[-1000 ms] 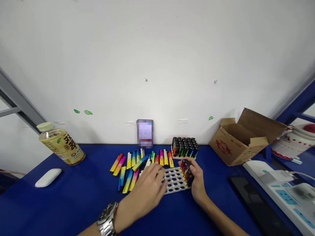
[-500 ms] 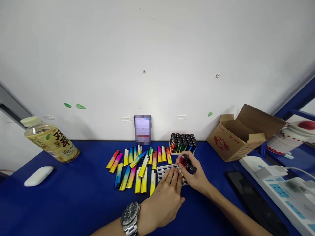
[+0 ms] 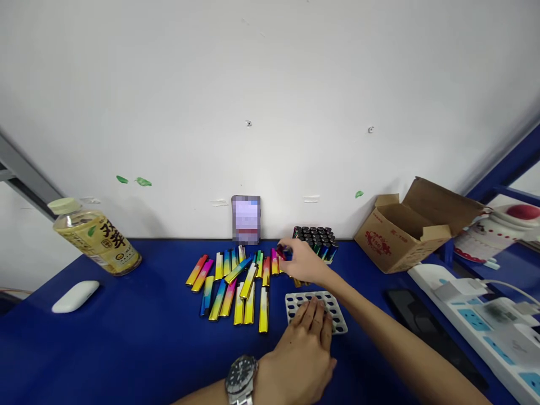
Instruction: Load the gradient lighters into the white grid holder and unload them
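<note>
My left hand [image 3: 306,349], with a steel watch on the wrist, lies flat with fingers stretched on a white plastic tray with holes [image 3: 335,315] near the table's front. My right hand [image 3: 301,261] reaches over the far row of colourful lighters [image 3: 236,281] and is closed on a bunch of lighters [image 3: 282,251], just left of a packed block of upright lighters [image 3: 316,239] by the wall. Several rainbow lighters lie loose on the blue table [image 3: 126,337].
A tea bottle [image 3: 95,236] and a white mouse [image 3: 75,296] sit at the left. A small card [image 3: 246,218] leans on the wall. An open cardboard box [image 3: 415,233], a power strip [image 3: 481,315] and a black flat object [image 3: 411,306] are at the right.
My right hand lifted the bunch of lighters off the tray and carried it up and left toward the loose lighters. The tray and my left hand shifted nearer and to the right.
</note>
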The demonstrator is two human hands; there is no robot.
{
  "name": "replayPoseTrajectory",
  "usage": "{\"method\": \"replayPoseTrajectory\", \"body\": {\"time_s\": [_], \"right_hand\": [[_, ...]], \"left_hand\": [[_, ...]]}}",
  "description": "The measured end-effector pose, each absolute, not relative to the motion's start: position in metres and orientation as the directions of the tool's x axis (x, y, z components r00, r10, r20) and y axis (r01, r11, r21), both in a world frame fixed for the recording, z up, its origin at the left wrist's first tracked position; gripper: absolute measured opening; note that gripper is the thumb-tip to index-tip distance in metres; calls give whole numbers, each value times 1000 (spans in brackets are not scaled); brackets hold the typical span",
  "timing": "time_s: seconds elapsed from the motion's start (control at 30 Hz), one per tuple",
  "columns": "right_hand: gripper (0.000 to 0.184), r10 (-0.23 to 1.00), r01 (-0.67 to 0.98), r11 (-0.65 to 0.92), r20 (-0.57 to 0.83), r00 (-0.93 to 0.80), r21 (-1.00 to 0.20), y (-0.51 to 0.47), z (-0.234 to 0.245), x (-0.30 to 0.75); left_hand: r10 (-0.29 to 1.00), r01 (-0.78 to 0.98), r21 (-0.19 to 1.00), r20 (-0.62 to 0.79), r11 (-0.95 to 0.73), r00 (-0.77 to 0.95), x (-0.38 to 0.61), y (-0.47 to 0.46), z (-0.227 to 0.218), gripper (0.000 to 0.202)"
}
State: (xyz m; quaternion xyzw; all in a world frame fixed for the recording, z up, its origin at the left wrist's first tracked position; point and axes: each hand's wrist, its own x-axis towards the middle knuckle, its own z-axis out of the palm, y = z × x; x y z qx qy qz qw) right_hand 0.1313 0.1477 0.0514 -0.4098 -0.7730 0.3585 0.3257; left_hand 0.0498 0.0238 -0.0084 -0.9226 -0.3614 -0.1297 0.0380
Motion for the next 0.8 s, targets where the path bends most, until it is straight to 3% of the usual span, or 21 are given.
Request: {"method": "replayPoseTrajectory", "body": {"time_s": [0.13, 0.33, 0.67, 0.8], "right_hand": [[14, 910, 528, 345, 139, -390, -777, 169, 35, 101], [20, 918, 781, 358, 42, -394, -512, 168, 30, 83], [35, 893, 786, 429, 77, -443, -445, 157, 37, 85], [34, 862, 724, 485, 125, -492, -491, 154, 38, 94]], "left_hand": [[676, 696, 31, 273, -718, 685, 58, 18, -13, 56], [678, 704, 5, 274, -710, 682, 59, 18, -18, 55], [685, 706, 31, 273, -708, 675, 59, 18, -22, 55], [689, 713, 31, 287, -701, 665, 58, 16, -19, 55]]}}
